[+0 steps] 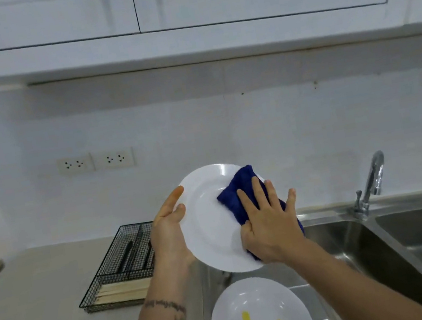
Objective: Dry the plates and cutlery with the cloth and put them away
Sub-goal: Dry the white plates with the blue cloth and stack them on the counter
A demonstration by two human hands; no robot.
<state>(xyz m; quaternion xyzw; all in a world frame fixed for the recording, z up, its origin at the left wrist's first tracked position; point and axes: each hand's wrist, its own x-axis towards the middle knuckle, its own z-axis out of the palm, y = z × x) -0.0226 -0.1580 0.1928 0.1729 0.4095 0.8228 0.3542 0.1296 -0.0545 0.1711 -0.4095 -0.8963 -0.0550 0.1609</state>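
Above the near edge of the sink (357, 241), in the middle of my view, I hold a white plate (213, 229) tilted up, its face toward me. My left hand (167, 231) supports its rim at 9 o'clock; the thumb lies on the front, the other fingers go behind the plate and I cannot see them, so how they curl there I cannot tell for sure. My right hand (268, 223) presses a dark blue cloth (240, 194) flat on the plate at 3 o'clock, the fingers straight and spread. The lower part of the cloth is covered by this hand.

At 6 o'clock a second white plate (258, 316) lies below, with two yellow marks on it; the frame cuts its bottom edge. At 8 o'clock a black wire basket (121, 267) stands on the grey surface (38, 300). Dark cutlery (129, 253) lies inside, but it is blurred and partly behind my left wrist; pale wooden pieces (123, 292) fill the front compartment. The tap (370, 183) is at 3 o'clock.
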